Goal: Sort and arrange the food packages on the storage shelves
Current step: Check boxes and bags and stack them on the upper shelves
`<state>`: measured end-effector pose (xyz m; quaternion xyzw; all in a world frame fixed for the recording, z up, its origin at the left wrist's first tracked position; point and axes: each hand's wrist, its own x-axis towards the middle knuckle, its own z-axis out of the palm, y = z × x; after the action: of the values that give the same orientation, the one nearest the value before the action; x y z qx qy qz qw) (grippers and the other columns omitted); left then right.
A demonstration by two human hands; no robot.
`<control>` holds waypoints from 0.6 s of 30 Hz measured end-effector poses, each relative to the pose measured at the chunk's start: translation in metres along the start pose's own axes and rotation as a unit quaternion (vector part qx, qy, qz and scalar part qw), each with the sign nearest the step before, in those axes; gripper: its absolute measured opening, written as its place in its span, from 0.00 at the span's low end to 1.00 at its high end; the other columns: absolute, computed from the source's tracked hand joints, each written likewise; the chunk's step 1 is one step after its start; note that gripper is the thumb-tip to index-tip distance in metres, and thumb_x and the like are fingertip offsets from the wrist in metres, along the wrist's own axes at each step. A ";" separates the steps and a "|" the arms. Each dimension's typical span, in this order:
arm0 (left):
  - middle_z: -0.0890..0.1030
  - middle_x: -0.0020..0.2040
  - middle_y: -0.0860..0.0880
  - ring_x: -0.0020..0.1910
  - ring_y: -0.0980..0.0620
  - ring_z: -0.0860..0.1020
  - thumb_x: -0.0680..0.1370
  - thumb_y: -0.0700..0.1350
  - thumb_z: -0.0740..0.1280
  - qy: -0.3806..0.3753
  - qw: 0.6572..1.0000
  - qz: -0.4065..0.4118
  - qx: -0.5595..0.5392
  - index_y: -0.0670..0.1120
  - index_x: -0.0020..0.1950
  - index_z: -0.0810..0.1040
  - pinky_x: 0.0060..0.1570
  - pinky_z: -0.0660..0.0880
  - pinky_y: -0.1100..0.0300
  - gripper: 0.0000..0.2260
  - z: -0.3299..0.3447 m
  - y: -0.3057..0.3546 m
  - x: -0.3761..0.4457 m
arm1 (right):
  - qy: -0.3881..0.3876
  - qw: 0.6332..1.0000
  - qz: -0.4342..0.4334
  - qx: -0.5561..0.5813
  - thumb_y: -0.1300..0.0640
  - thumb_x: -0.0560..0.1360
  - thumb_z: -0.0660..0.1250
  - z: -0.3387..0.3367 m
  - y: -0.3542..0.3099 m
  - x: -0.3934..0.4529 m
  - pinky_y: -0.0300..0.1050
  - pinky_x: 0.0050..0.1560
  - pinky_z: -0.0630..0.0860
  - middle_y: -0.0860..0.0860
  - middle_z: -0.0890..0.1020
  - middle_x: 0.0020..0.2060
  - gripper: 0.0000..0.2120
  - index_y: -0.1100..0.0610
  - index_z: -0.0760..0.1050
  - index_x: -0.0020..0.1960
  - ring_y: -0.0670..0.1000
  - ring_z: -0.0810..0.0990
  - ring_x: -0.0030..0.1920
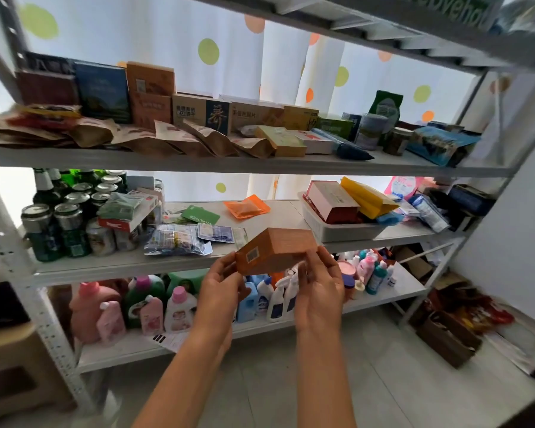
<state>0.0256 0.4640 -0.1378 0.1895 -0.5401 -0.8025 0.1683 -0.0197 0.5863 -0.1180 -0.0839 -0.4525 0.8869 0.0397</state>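
While the shelves [179, 162] fill the frame, an orange box [275, 251] is held at lower centre, gripped by the left hand [221, 291] and right hand [320, 288], fingers curled round its ends.

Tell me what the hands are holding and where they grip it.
Both hands hold one orange box in front of the shelves. The left hand grips its barcode end; the right hand grips the opposite end.
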 end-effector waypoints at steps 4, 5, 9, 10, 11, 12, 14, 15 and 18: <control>0.82 0.55 0.45 0.55 0.47 0.78 0.79 0.30 0.56 -0.013 0.998 -0.029 -0.051 0.49 0.59 0.78 0.55 0.77 0.49 0.19 0.001 0.000 -0.002 | -0.028 0.999 -0.008 -0.040 0.57 0.75 0.71 0.000 -0.002 -0.002 0.54 0.58 0.81 0.43 0.87 0.45 0.11 0.50 0.81 0.57 0.51 0.85 0.54; 0.82 0.55 0.44 0.55 0.47 0.78 0.77 0.29 0.56 -0.017 0.997 -0.037 -0.070 0.49 0.58 0.78 0.56 0.76 0.48 0.20 0.001 0.001 -0.002 | -0.034 0.998 -0.009 -0.042 0.58 0.76 0.71 0.000 -0.003 -0.003 0.54 0.59 0.81 0.42 0.87 0.44 0.10 0.50 0.81 0.57 0.51 0.85 0.53; 0.79 0.56 0.42 0.55 0.46 0.76 0.76 0.28 0.54 -0.028 0.990 -0.065 -0.120 0.48 0.58 0.76 0.54 0.77 0.47 0.20 0.001 0.005 -0.002 | -0.047 0.998 -0.005 -0.050 0.61 0.79 0.68 0.000 -0.004 -0.007 0.50 0.52 0.83 0.41 0.87 0.42 0.12 0.50 0.81 0.59 0.47 0.87 0.47; 0.78 0.57 0.42 0.55 0.45 0.76 0.77 0.29 0.55 -0.032 0.990 -0.068 -0.123 0.47 0.59 0.76 0.54 0.77 0.47 0.19 0.001 0.005 -0.002 | -0.044 0.997 -0.008 -0.057 0.61 0.79 0.67 0.000 -0.004 -0.007 0.47 0.49 0.83 0.40 0.87 0.41 0.11 0.50 0.81 0.59 0.46 0.87 0.46; 0.77 0.58 0.41 0.57 0.44 0.76 0.78 0.31 0.55 -0.036 0.989 -0.069 -0.123 0.46 0.60 0.76 0.54 0.77 0.47 0.17 0.001 0.004 -0.002 | -0.037 0.997 -0.012 -0.064 0.62 0.80 0.67 -0.001 -0.005 -0.006 0.45 0.47 0.83 0.40 0.87 0.41 0.11 0.49 0.81 0.57 0.46 0.86 0.46; 0.77 0.59 0.40 0.59 0.43 0.75 0.79 0.33 0.57 -0.039 0.989 -0.070 -0.122 0.45 0.61 0.75 0.55 0.78 0.47 0.16 0.001 0.004 -0.002 | -0.030 0.997 -0.016 -0.070 0.62 0.80 0.66 -0.002 -0.005 -0.006 0.44 0.46 0.83 0.41 0.87 0.41 0.11 0.48 0.81 0.56 0.47 0.86 0.48; 0.77 0.61 0.39 0.62 0.42 0.75 0.81 0.38 0.59 -0.040 0.988 -0.077 -0.129 0.44 0.63 0.75 0.58 0.78 0.44 0.13 0.001 0.004 -0.002 | -0.016 0.996 -0.025 -0.082 0.61 0.80 0.66 -0.001 -0.006 -0.006 0.46 0.49 0.83 0.42 0.87 0.43 0.11 0.48 0.82 0.56 0.48 0.85 0.52; 0.77 0.62 0.39 0.63 0.42 0.76 0.81 0.40 0.59 -0.037 0.987 -0.081 -0.133 0.44 0.64 0.75 0.59 0.78 0.43 0.12 0.002 0.004 -0.001 | -0.011 0.996 -0.029 -0.087 0.60 0.81 0.66 -0.001 -0.006 -0.007 0.48 0.51 0.83 0.41 0.87 0.43 0.11 0.49 0.82 0.58 0.49 0.85 0.52; 0.79 0.61 0.40 0.61 0.43 0.77 0.83 0.41 0.61 -0.032 0.988 -0.082 -0.128 0.45 0.65 0.74 0.55 0.79 0.42 0.11 0.003 0.005 -0.001 | -0.009 0.995 -0.041 -0.094 0.59 0.81 0.65 0.000 -0.006 -0.011 0.46 0.51 0.82 0.37 0.86 0.40 0.11 0.49 0.82 0.59 0.45 0.86 0.47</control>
<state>0.0250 0.4652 -0.1323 0.1847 -0.4206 -0.8818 0.1073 -0.0090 0.5883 -0.1120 -0.0607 -0.5372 0.8388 0.0641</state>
